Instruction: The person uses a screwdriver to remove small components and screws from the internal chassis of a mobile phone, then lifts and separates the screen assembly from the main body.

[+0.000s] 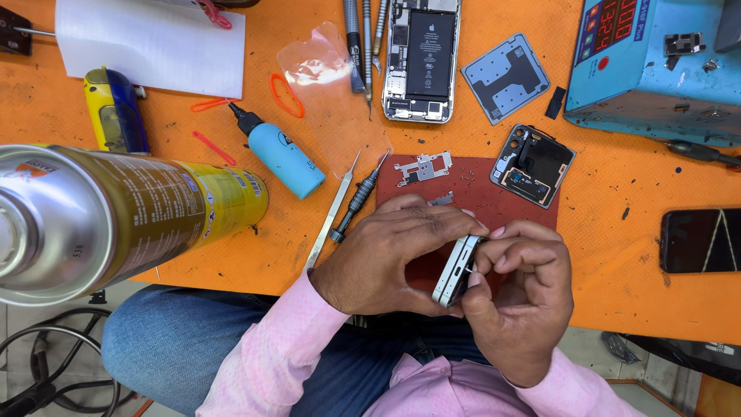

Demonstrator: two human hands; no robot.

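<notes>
At nine o'clock, a spray can (116, 220) lying on the orange table (633, 255). Toward eleven, a blue bottle (282, 158); beside it tweezers (332, 212) and a screwdriver (359, 197). At six, left hand (394, 259) wrapped around a silver phone (457, 270) held on edge. Right hand (521, 297) pinched at the phone's side. At twelve, an opened phone (423, 58). At one, a blue machine (656, 66).

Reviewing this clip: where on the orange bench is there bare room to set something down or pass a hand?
Bare orange table shows between the red mat and the dark phone, below the blue machine. A smaller patch lies left of the blue bottle, with thin strips on it. The top centre is crowded: opened phone, tools, grey plate.
</notes>
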